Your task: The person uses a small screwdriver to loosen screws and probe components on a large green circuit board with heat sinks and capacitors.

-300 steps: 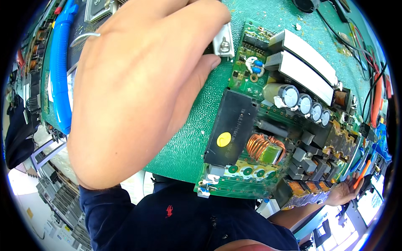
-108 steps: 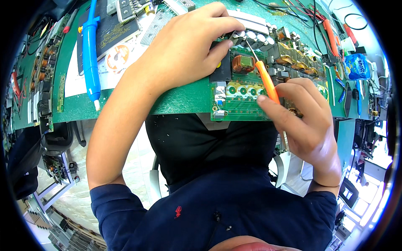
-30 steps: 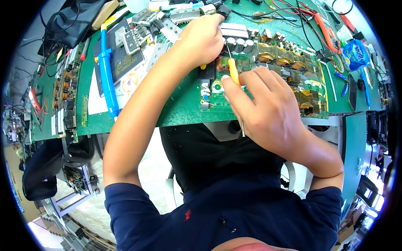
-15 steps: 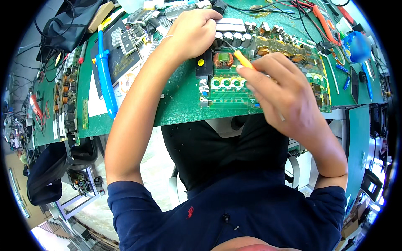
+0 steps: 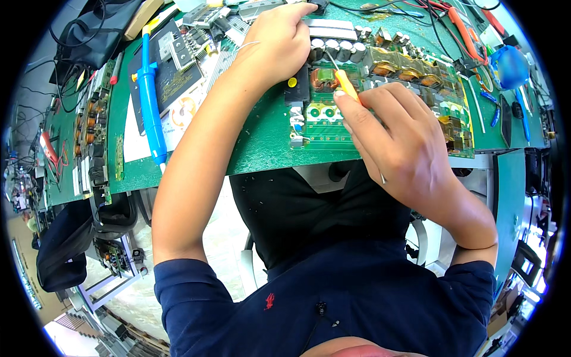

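A green circuit board (image 5: 333, 138) lies at the table's near edge, crowded with parts. My right hand (image 5: 404, 134) is closed round a screwdriver (image 5: 346, 85) with a yellow handle. Its thin shaft reaches a row of round capacitors (image 5: 337, 50) beside a pale metal heat sink (image 5: 331, 28). A copper-wound coil (image 5: 325, 79) sits just left of the handle. My left hand (image 5: 278, 44) is closed at the board's far left corner, index finger stretched toward a small black part (image 5: 320, 7); its other fingertips are hidden. A thin metal end (image 5: 383, 178) shows below my right palm.
On the left lie a blue solder sucker (image 5: 151, 113), a black pad (image 5: 169, 83) and loose heat sinks (image 5: 199, 15). Another populated board (image 5: 92, 143) stands farther left. Red-handled pliers (image 5: 461, 30), cables and a blue round thing (image 5: 510, 66) occupy the right.
The board has shifted slightly away and to the right, and my left hand has moved farther away with it. The screwdriver's tip has followed and stays by the capacitors.
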The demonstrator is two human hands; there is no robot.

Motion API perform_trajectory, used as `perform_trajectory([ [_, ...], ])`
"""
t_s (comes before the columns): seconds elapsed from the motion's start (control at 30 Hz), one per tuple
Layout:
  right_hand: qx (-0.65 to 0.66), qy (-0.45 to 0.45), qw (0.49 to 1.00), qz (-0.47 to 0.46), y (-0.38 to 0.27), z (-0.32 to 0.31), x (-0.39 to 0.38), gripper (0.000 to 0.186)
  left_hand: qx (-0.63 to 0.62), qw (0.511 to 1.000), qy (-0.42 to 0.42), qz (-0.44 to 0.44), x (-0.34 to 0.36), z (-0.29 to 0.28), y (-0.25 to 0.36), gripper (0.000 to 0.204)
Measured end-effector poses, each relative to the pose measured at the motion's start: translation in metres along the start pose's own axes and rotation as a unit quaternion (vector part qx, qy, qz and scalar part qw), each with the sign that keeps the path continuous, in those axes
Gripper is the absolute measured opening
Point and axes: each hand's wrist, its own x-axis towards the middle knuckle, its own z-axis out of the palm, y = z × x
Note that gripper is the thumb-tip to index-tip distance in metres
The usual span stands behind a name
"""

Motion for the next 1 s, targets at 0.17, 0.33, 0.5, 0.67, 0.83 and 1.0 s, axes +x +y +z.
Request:
perform_trajectory([
  [0.17, -0.023, 0.0, 1.0, -0.002, -0.008, -0.003, 0.011, 0.036, 0.029, 1.0, 0.007, 0.01, -0.001, -0.001, -0.002, 0.03],
  [0.33, -0.059, -0.017, 0.998, -0.005, -0.018, 0.004, 0.017, 0.036, 0.043, 0.999, 0.014, 0.016, 0.0, 0.004, -0.007, 0.029],
  [0.5, -0.153, -0.045, 0.987, -0.031, -0.032, 0.015, 0.027, 0.036, 0.022, 1.0, 0.002, 0.011, 0.004, 0.003, -0.011, 0.03],
  [0.67, -0.146, -0.057, 0.988, -0.01, -0.036, 0.013, 0.039, 0.032, 0.024, 1.0, -0.017, -0.005, 0.006, 0.001, -0.009, 0.03],
  [0.83, -0.023, -0.003, 0.999, 0.046, -0.022, 0.002, 0.041, 0.025, 0.013, 1.0, -0.015, 0.0, 0.007, 0.001, -0.01, 0.031],
  [1.0, 0.009, -0.017, 0.999, 0.051, -0.016, -0.004, 0.032, 0.027, 0.025, 0.999, -0.017, -0.011, 0.007, 0.002, -0.01, 0.033],
])
